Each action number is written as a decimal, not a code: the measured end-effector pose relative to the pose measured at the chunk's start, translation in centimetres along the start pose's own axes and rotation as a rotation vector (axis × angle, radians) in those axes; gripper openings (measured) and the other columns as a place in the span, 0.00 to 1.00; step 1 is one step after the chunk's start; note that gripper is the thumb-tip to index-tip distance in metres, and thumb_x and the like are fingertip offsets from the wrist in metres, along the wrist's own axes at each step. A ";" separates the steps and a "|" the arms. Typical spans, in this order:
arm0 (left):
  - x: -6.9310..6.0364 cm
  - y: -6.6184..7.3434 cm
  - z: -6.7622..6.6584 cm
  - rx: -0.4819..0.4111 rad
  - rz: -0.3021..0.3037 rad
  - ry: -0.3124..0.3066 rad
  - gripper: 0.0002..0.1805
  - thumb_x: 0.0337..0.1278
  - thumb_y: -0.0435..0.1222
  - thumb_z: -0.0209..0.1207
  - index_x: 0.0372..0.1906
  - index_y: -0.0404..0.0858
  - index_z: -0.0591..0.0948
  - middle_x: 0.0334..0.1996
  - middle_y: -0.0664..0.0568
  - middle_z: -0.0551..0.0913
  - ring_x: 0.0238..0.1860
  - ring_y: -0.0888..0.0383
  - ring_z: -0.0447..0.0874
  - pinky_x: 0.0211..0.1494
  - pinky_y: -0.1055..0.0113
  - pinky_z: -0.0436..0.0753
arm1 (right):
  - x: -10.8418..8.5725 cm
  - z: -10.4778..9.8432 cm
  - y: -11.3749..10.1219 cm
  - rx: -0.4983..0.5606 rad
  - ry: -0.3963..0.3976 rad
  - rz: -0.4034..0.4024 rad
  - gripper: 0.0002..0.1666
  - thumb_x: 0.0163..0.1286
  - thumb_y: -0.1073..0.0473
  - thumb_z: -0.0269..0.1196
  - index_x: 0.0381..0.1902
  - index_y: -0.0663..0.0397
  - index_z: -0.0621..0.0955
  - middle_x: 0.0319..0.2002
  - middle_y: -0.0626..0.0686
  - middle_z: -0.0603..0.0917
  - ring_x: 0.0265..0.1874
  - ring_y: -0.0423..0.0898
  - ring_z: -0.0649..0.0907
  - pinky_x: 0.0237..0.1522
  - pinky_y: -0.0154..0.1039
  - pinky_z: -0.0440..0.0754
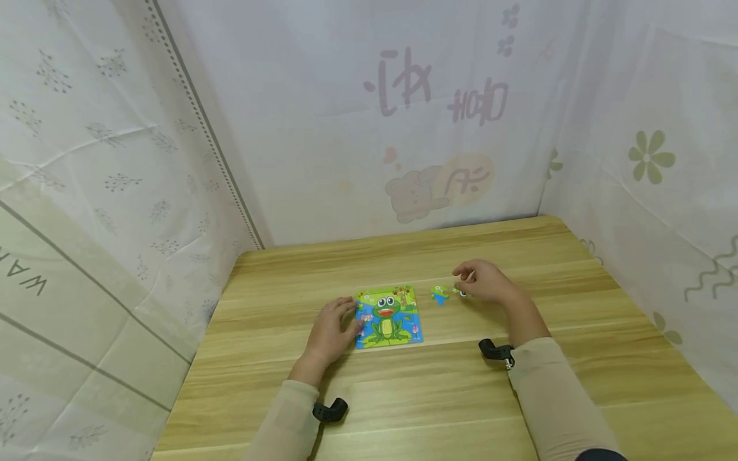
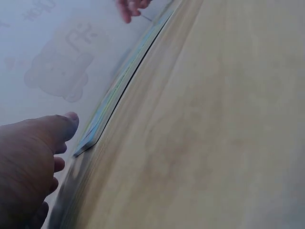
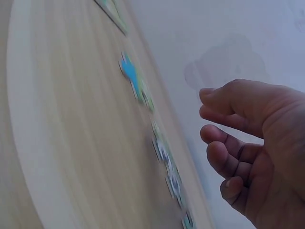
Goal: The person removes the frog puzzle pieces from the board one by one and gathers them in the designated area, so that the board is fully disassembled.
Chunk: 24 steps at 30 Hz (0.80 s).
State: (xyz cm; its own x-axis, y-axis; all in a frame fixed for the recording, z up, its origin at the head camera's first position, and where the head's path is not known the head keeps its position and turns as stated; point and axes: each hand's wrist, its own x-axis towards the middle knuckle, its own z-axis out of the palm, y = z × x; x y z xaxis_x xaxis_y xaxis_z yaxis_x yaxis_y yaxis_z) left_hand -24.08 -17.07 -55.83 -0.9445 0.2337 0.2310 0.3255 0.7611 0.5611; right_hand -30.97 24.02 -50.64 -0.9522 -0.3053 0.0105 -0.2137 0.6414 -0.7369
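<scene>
A square frog puzzle board (image 1: 405, 326) lies flat on the table, its picture showing a green frog on a blue and green ground. My left hand (image 1: 331, 333) rests at the board's left edge with its fingers extended; in the left wrist view the thumb (image 2: 64, 126) is beside the board's corner. To the right of the board lies a blue and green puzzle piece (image 1: 440, 294). My right hand (image 1: 485, 282) hovers above more loose pieces, fingers loosely curled around nothing. Beneath it, the right wrist view shows a piece with eyes printed on it (image 3: 167, 164) and another piece (image 3: 188, 221).
The wood-grain table (image 1: 415, 397) has a rounded far right corner. Printed curtains (image 1: 323, 128) hang behind it and on both sides. A black wrist mount (image 1: 330, 411) is on the left forearm, and another black mount (image 1: 494, 350) is on the right.
</scene>
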 end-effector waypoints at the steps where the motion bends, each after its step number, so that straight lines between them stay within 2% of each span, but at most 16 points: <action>1: -0.1 0.0 0.0 -0.003 -0.005 -0.004 0.30 0.69 0.50 0.67 0.70 0.43 0.79 0.74 0.52 0.73 0.76 0.45 0.65 0.78 0.44 0.66 | 0.2 0.3 -0.3 0.000 0.000 -0.004 0.18 0.72 0.60 0.70 0.57 0.61 0.84 0.43 0.55 0.80 0.34 0.49 0.79 0.29 0.38 0.82; 6: -0.5 0.4 0.0 -0.014 -0.008 -0.007 0.31 0.69 0.50 0.68 0.71 0.42 0.78 0.74 0.52 0.72 0.76 0.46 0.65 0.78 0.45 0.66 | 1.1 2.2 -2.1 -0.008 -0.025 -0.053 0.20 0.73 0.58 0.70 0.60 0.58 0.84 0.44 0.54 0.80 0.32 0.49 0.78 0.30 0.41 0.81; 12: -0.7 0.6 0.0 -0.009 0.025 0.004 0.31 0.68 0.49 0.69 0.70 0.39 0.79 0.73 0.50 0.74 0.76 0.46 0.66 0.79 0.46 0.66 | 1.9 4.5 -4.1 -0.009 -0.083 -0.069 0.24 0.74 0.55 0.69 0.64 0.56 0.81 0.45 0.51 0.79 0.34 0.48 0.79 0.34 0.42 0.82; 18: -0.8 0.5 0.3 0.019 0.031 -0.008 0.33 0.67 0.51 0.69 0.71 0.40 0.78 0.72 0.50 0.75 0.75 0.46 0.68 0.78 0.46 0.67 | 2.5 7.0 -6.1 -0.013 -0.136 -0.114 0.24 0.73 0.56 0.71 0.63 0.56 0.82 0.43 0.50 0.80 0.34 0.46 0.80 0.34 0.41 0.82; 24: -0.9 0.3 0.5 0.019 0.036 -0.006 0.33 0.66 0.51 0.70 0.70 0.40 0.79 0.71 0.48 0.75 0.73 0.44 0.69 0.76 0.44 0.69 | 3.0 9.1 -7.7 -0.068 -0.169 -0.155 0.24 0.71 0.57 0.73 0.61 0.56 0.83 0.41 0.48 0.81 0.31 0.44 0.80 0.36 0.40 0.83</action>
State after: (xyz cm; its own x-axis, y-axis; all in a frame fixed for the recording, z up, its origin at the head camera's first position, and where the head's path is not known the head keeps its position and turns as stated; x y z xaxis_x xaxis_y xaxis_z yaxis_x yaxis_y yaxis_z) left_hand -23.19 -16.74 -56.31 -0.9325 0.2646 0.2457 0.3582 0.7635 0.5373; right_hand -30.16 11.77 -51.14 -0.8581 -0.5135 0.0022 -0.3740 0.6221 -0.6879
